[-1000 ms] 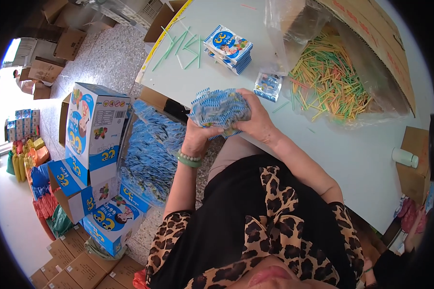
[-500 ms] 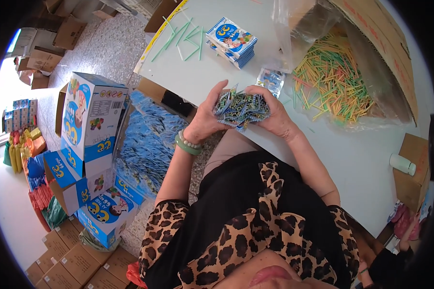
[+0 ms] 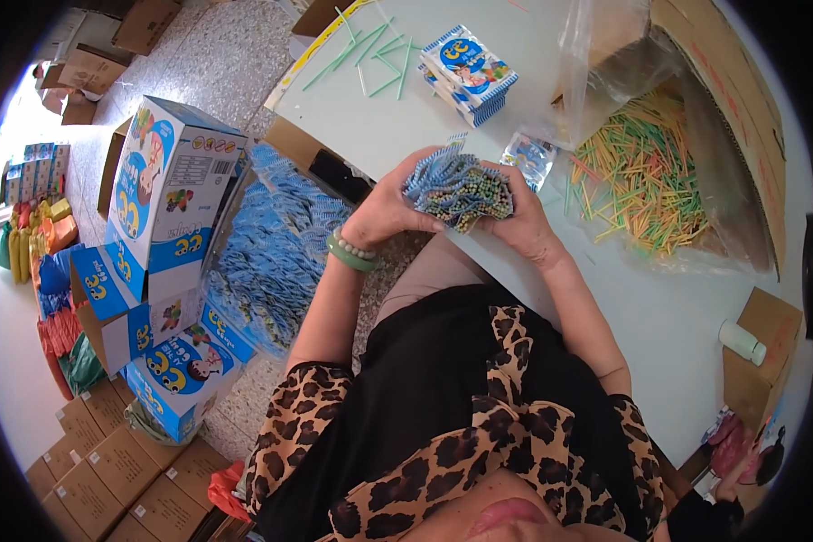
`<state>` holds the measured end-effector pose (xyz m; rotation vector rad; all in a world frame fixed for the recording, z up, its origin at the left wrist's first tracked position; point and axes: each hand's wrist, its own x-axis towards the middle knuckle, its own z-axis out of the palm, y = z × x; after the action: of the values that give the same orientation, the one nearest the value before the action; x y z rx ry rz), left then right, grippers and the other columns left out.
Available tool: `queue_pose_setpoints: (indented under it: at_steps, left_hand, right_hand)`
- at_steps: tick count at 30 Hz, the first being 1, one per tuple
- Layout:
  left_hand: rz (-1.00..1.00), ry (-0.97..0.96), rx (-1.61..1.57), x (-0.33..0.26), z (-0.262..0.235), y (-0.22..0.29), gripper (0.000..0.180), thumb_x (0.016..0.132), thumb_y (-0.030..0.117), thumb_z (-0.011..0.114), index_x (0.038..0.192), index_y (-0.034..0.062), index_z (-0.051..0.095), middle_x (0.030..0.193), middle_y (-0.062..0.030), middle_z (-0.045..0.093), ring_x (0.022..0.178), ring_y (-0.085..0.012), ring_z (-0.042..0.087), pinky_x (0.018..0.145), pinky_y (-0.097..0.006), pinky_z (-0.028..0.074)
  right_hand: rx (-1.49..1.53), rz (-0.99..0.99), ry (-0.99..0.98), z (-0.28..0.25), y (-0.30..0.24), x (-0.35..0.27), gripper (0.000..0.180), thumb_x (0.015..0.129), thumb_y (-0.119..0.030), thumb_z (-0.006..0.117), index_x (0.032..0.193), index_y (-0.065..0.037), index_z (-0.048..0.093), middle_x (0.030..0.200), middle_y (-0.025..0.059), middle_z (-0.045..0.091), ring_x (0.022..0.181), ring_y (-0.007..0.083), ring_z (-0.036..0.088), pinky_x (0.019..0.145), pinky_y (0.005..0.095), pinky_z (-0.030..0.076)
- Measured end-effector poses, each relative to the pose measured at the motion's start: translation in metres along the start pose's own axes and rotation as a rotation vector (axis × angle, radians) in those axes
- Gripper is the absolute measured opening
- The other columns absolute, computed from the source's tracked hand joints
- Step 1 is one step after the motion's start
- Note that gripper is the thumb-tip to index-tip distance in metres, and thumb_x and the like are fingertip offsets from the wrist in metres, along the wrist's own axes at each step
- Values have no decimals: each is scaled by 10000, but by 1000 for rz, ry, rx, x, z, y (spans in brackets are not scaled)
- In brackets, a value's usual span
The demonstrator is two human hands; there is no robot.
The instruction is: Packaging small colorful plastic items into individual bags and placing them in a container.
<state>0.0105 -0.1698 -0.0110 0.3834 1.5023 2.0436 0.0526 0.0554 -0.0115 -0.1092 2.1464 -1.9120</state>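
Note:
Between my two hands I grip a thick bundle of small printed sachets [image 3: 459, 190], their blue-striped and dotted edges facing up. My left hand [image 3: 390, 206], with a green bangle and a bead bracelet at the wrist, is closed round the bundle's left side. My right hand [image 3: 521, 228] wraps round its right side. Just past the right hand, a single silvery-blue sachet [image 3: 528, 159] lies on the white table [image 3: 370, 135]. Farther back stands a stack of blue and white packets [image 3: 468, 68].
Loose green straws [image 3: 370, 54] lie at the table's far left. A plastic-lined carton holds a heap of coloured straws [image 3: 646, 172] at the right. Left of me are a big bag of blue sachets [image 3: 275, 253] and printed display boxes [image 3: 176, 181]. A pale bottle [image 3: 742, 343] is near the right edge.
The bundle has tilted in my hands, showing more of its striped edges. My left thumb has come down along its near side. The whole view has shifted slightly.

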Motion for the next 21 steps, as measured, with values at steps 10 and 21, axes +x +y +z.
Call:
queue_pose_setpoints:
  at_steps: [10,21]
  left_hand:
    - [-24,2,-353,-11,13,-10,986,587,-118,773,1433,60,298,1315,-78,464,1227,-175,445,1036,-317,380]
    - [-3,108,-220,-3,16,-9,992,638,80,840,1438,59,254,1270,-86,467,1171,-189,476,1008,-316,386]
  right_hand:
    - [182,-79,-33,3,-2,8,792,637,29,806,1322,-82,422,1254,68,523,1163,177,500,991,315,404]
    - [-177,-243,-88,2,-7,13,708,617,58,775,1244,-94,484,1255,56,521,1177,211,496,1003,315,387]
